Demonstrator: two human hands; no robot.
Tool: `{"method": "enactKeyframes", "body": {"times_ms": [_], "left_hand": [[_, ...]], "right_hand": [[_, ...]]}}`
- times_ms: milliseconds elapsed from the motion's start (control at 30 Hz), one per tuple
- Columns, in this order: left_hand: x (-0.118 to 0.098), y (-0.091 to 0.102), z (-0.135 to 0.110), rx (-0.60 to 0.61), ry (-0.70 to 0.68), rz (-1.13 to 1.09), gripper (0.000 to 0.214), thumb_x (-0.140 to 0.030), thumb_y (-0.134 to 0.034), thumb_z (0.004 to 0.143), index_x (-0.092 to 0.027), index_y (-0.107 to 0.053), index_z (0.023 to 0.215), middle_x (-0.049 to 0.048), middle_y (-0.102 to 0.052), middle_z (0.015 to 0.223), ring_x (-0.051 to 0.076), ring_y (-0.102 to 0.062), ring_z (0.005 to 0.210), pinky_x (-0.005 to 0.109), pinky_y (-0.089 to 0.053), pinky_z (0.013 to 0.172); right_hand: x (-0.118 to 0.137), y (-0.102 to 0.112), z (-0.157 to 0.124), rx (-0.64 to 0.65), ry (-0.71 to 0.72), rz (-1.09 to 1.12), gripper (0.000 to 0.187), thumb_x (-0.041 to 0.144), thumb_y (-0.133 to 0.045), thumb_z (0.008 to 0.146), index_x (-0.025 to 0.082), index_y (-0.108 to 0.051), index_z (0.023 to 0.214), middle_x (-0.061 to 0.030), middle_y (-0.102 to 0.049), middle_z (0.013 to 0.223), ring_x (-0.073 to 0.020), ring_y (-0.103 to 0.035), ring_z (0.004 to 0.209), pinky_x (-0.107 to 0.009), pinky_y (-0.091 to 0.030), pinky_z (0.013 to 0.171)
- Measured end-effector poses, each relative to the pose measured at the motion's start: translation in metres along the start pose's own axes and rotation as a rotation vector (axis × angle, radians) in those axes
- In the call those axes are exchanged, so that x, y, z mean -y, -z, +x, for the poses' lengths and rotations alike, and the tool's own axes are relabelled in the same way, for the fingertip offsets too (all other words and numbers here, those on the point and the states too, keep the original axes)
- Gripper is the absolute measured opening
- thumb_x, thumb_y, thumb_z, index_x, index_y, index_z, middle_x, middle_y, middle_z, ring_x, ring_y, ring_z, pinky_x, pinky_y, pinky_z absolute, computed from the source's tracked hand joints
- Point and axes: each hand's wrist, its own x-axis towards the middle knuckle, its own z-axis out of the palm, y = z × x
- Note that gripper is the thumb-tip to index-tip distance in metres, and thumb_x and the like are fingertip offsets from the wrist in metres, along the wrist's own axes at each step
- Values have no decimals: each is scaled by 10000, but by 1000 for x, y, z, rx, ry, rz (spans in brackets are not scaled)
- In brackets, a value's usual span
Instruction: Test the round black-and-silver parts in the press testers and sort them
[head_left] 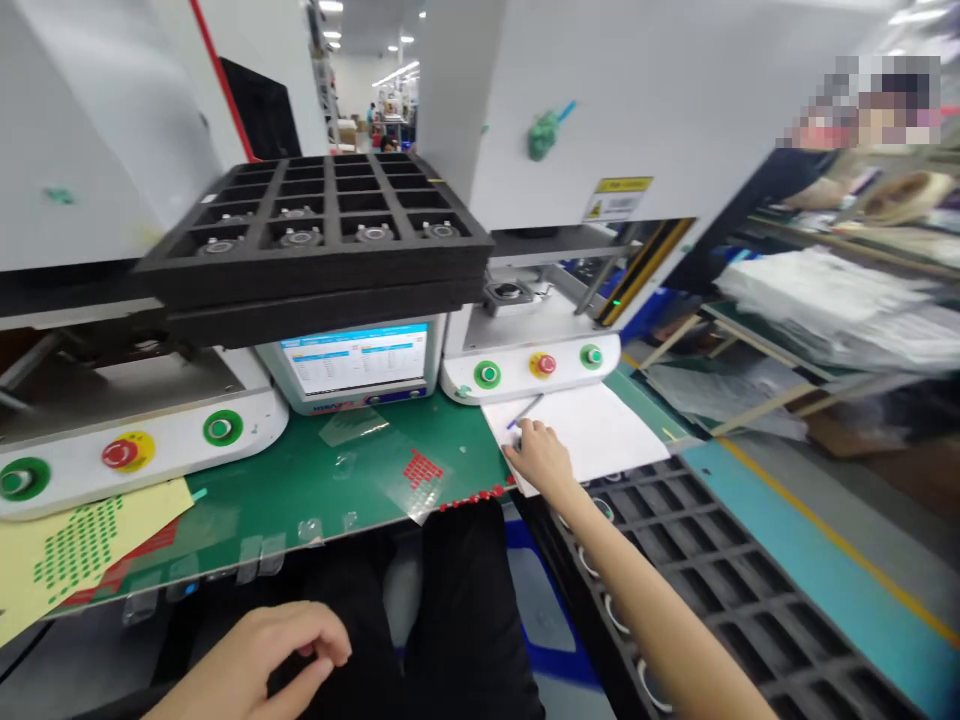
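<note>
My right hand [541,458] is over the white paper [615,425] on the green bench top, thumb and bent fingers apart. A slim pen [527,411] lies on the paper just beyond its fingertips; whether they touch it is hard to see. Low in front, above my lap, my left hand [289,645] hangs loosely curled, with a gap between thumb and fingers and nothing visible in it. Under my right forearm stretches a black compartment tray [720,560] with several round, ring-edged parts [616,612] along its near side.
Stacked black foam trays [330,285] holding several small parts jut out before a display screen [360,360]. Machines with button panels [532,368] stand either side. Yellow sheet with green dots [82,545] lies left. A person [810,190] is at right, near stacked white packaging [832,300].
</note>
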Motion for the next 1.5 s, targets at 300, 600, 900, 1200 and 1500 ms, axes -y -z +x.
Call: {"method": "enactKeyframes", "body": {"times_ms": [300, 600, 900, 1200, 1500], "left_hand": [[-77, -66, 76, 188, -68, -295, 206, -219, -518, 853, -220, -722, 884, 20, -752, 906, 199, -673, 878, 264, -476, 818], [-45, -105, 71, 116, 114, -563, 242, -401, -646, 849, -179, -726, 899, 75, -749, 886, 217, -656, 833, 310, -487, 783], [-43, -121, 48, -114, 134, -1721, 385, -483, -903, 643, -165, -803, 837, 23, -651, 704, 78, -581, 622, 149, -486, 597], [-39, -112, 14, -533, 11, -1044, 201, -407, -802, 800, -209, -818, 829, 38, -673, 664, 120, -583, 599, 195, -482, 571], [-34, -90, -1, -779, -422, -364, 213, -218, -633, 948, -203, -729, 1137, 19, -634, 743, 108, -570, 617, 172, -476, 509]], "right_hand": [[-21, -8, 0, 39, -82, 215, 306, 346, -632, 964, 149, -608, 1196, -88, -620, 1201, -225, -624, 1069, -435, -547, 919], [10, 11, -73, -1, 60, 981, 336, 440, -684, 904, 153, -633, 1070, -70, -672, 1063, -219, -647, 1016, -457, -522, 957], [78, 26, -187, 307, 225, 1893, 362, 456, -822, 787, 316, -619, 1052, -28, -743, 1100, -160, -726, 957, -260, -599, 824], [83, 50, -202, 149, 223, 1846, 105, 256, -750, 877, 291, -712, 968, -39, -748, 920, -150, -743, 845, -184, -619, 723], [81, 64, -197, 0, 452, 1722, 191, 62, -712, 863, 228, -693, 955, -17, -725, 795, -175, -750, 810, -270, -661, 756]]}}
